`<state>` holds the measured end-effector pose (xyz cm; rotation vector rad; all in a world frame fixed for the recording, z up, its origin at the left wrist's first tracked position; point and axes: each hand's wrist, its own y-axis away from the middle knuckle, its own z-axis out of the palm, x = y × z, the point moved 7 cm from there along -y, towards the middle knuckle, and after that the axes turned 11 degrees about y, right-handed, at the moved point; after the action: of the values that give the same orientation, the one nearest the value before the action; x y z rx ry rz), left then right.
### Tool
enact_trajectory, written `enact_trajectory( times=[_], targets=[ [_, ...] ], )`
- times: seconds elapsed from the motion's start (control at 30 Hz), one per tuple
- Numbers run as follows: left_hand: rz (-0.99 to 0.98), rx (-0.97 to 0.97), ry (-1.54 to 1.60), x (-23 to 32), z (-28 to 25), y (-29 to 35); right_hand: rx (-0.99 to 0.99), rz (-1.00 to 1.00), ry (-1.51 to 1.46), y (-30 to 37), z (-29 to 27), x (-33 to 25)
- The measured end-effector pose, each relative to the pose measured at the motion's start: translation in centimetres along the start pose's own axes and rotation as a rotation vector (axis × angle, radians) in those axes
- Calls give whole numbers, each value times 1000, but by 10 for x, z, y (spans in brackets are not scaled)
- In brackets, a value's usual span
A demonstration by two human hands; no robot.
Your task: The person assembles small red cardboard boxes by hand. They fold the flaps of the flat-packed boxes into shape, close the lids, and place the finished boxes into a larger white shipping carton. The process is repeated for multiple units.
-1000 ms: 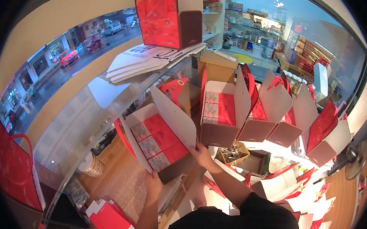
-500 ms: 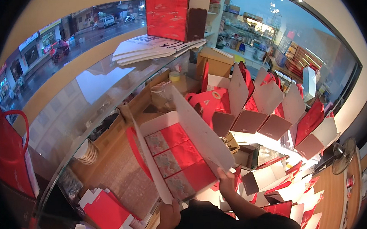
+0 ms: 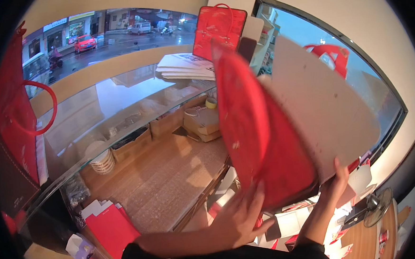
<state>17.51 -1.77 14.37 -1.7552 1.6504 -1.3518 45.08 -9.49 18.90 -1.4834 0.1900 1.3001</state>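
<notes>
A large red gift box with a red strap handle is raised in front of me, tilted, its grey-white side panel turned to the right. My left hand presses on the lower part of the red side, its fingers bent along the surface and slightly blurred. The lower corner of the pale panel is held by my right hand, thumb upward. From this angle the inside of the box is hidden.
A wooden counter lies left of the box, bounded by a glass shelf. Flat red card pieces rest at lower left. Stacked paper bowls and a cardboard box stand along the back. Another red gift box sits on white sheets.
The open box has been lifted from above the counter, swung to the right and tipped up, so its lined inside no longer shows. Both my hands have moved right with it.
</notes>
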Motion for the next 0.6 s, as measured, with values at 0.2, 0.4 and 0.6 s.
enact_trajectory(
  times=[0.2, 0.4, 0.6],
  targets=[
    [-26, 183, -331, -77, -12, -78, -36, 37, -375, -107, 97, 37],
    [-47, 434, -416, -194, -67, -150, -70, -20, -585, -215, 236, 123],
    [-262, 598, -479, -329, -97, -205, -186, -131, -372, -304, 363, 165]
  ],
)
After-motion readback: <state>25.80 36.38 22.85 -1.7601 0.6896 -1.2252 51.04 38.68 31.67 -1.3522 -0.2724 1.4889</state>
